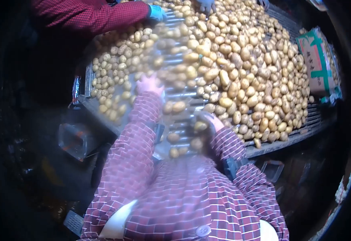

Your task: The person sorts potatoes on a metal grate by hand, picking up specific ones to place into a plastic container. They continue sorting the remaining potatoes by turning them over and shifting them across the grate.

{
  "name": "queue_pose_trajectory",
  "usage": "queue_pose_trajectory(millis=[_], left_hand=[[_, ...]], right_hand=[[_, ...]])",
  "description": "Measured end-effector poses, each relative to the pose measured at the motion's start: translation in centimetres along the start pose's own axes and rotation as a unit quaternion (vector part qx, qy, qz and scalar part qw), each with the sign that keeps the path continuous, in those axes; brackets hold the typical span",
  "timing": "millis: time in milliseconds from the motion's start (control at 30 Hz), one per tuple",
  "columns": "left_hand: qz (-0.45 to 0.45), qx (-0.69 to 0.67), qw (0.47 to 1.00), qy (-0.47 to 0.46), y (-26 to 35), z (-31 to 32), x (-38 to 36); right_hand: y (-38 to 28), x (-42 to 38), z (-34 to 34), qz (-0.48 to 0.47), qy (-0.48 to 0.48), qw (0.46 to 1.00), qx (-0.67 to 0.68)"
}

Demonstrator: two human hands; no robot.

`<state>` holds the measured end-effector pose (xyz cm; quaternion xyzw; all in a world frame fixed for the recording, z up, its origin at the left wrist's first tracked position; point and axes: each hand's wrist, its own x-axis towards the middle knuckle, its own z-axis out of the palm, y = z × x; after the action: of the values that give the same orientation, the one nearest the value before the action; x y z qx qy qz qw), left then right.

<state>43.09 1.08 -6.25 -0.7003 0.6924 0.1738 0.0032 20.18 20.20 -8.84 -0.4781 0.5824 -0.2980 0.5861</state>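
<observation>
Many potatoes [244,76] cover a slatted sorting surface, with metal rollers [174,93] showing down its middle. My left hand [149,83] reaches out over the left side of the rollers, its fingers spread, with nothing visible in it; it is slightly blurred. Smaller potatoes [113,68] lie beyond and to the left of it. Nearer to me, my right hand [209,120] is at the right edge of the rollers beside a potato [200,126]. Motion blur smears its fingers, so I cannot make out its grip.
Another person's gloved hand [157,13] reaches in from the top left, in a red checked sleeve [115,18]. More gloved fingers [206,5] show at the top. A taped cardboard box [315,66] stands at the right. Clear plastic crates [74,140] sit below the surface.
</observation>
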Motion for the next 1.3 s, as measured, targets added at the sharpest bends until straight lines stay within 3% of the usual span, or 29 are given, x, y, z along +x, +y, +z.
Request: queue_pose_trajectory(millis=[33, 67, 100, 167, 233, 267, 300, 333, 367, 400, 433, 467, 500, 567, 600, 633, 667, 767, 833, 900, 933, 1000, 1033, 1067, 1133, 1200, 1233, 1267, 1300], left_hand=[[0.027, 0.015, 0.999, 0.007, -1.0, 0.2, 0.2], [0.051, 0.025, 0.998, 0.018, -2.2, 0.5, 0.4], [0.019, -0.023, 0.998, 0.064, -3.2, 0.6, 0.1], [-0.060, -0.204, 0.968, 0.136, -5.5, -0.8, -1.5], [-0.113, -0.458, 0.862, 0.187, -10.4, -2.2, -3.7], [-0.125, -0.575, 0.781, 0.208, -14.1, -1.9, -4.6], [-0.140, -0.721, 0.666, 0.131, -16.6, -4.0, -7.3], [-0.169, -0.791, 0.571, 0.141, -20.3, -2.6, -8.6], [-0.091, -0.779, 0.605, 0.141, -25.9, 0.0, -9.8], [-0.130, -0.812, 0.557, 0.118, -27.6, -1.2, -13.1], [-0.209, -0.787, 0.566, 0.126, -30.5, -0.2, -15.1], [-0.193, -0.859, 0.473, 0.041, -37.9, 4.3, -16.6], [-0.263, -0.842, 0.461, 0.093, -37.4, 3.7, -19.8], [-0.264, -0.858, 0.432, 0.081, -43.4, 8.6, -25.2], [-0.328, -0.839, 0.411, 0.140, -42.4, 8.9, -27.2], [-0.388, -0.811, 0.391, 0.199, -39.6, 7.4, -28.9], [-0.410, -0.778, 0.433, 0.199, -36.6, 5.4, -30.8], [-0.467, -0.737, 0.430, 0.232, -32.3, 2.3, -34.5], [-0.553, -0.698, 0.392, 0.229, -31.2, 1.0, -33.7], [-0.586, -0.616, 0.461, 0.252, -34.0, 3.3, -32.7], [-0.580, -0.589, 0.490, 0.275, -34.5, 3.9, -32.0], [-0.460, -0.579, 0.568, 0.361, -33.8, 4.4, -27.8], [-0.385, -0.558, 0.617, 0.401, -33.6, 5.0, -25.4], [-0.295, -0.602, 0.639, 0.378, -32.6, 5.4, -22.2], [-0.109, -0.692, 0.647, 0.302, -30.4, 6.1, -16.0], [-0.173, -0.418, 0.866, 0.213, -18.1, -2.9, -13.4], [-0.086, -0.365, 0.915, 0.148, -17.5, -0.7, -10.6], [-0.004, -0.181, 0.977, 0.108, -16.7, 1.3, -7.7], [0.014, -0.073, 0.996, 0.053, -13.9, 0.7, -6.6]], right_hand=[[1.4, 0.4, 0.1, 0.001, 0.002, 1.000, -0.014], [-1.7, 0.5, 0.3, 0.126, -0.017, 0.961, 0.247], [-4.9, 0.5, 0.4, 0.250, 0.033, 0.839, 0.483], [-5.3, 0.7, 0.8, 0.156, 0.058, 0.907, 0.386], [-7.8, 0.9, 0.2, 0.195, 0.110, 0.874, 0.431], [-7.2, 1.5, -0.8, 0.164, 0.035, 0.867, 0.468], [-8.0, 2.3, -0.6, 0.154, 0.054, 0.849, 0.502], [-8.9, 3.1, -0.3, 0.144, 0.073, 0.830, 0.534], [-8.8, 4.0, -0.2, 0.149, 0.073, 0.820, 0.548], [-11.1, 4.0, 1.2, 0.144, 0.049, 0.870, 0.468], [-13.3, 4.1, 2.7, 0.137, 0.027, 0.913, 0.384], [-17.7, 3.8, 5.0, 0.223, 0.006, 0.908, 0.355], [-15.0, 5.8, 7.5, 0.225, -0.042, 0.934, 0.276], [-13.6, 5.2, 13.3, 0.044, -0.195, 0.968, 0.151], [-17.1, 2.7, 15.4, 0.096, -0.274, 0.954, 0.072], [-15.7, 1.3, 17.7, -0.012, -0.308, 0.951, 0.015], [-14.5, 0.6, 19.1, -0.121, -0.338, 0.932, -0.042], [-14.8, 0.3, 16.7, 0.023, -0.372, 0.925, -0.066], [-11.5, 1.3, 14.2, 0.041, -0.279, 0.957, -0.066], [-12.3, 1.3, 11.1, 0.101, -0.194, 0.966, -0.138], [-12.7, 1.2, 9.8, 0.076, -0.146, 0.970, -0.177], [-11.3, 2.7, 7.7, 0.049, -0.094, 0.957, -0.270], [-9.3, 3.9, 6.9, -0.042, -0.053, 0.942, -0.328], [-8.1, 4.8, 6.4, -0.132, -0.015, 0.914, -0.383], [-9.9, 5.4, 7.1, -0.114, -0.014, 0.886, -0.450], [-10.9, 6.2, 8.6, -0.088, -0.023, 0.854, -0.511], [-10.9, 6.5, 9.5, -0.068, -0.030, 0.838, -0.541], [-10.7, 6.8, 9.9, -0.048, -0.037, 0.819, -0.571], [-9.5, 7.2, 10.0, -0.073, -0.016, 0.820, -0.568]])
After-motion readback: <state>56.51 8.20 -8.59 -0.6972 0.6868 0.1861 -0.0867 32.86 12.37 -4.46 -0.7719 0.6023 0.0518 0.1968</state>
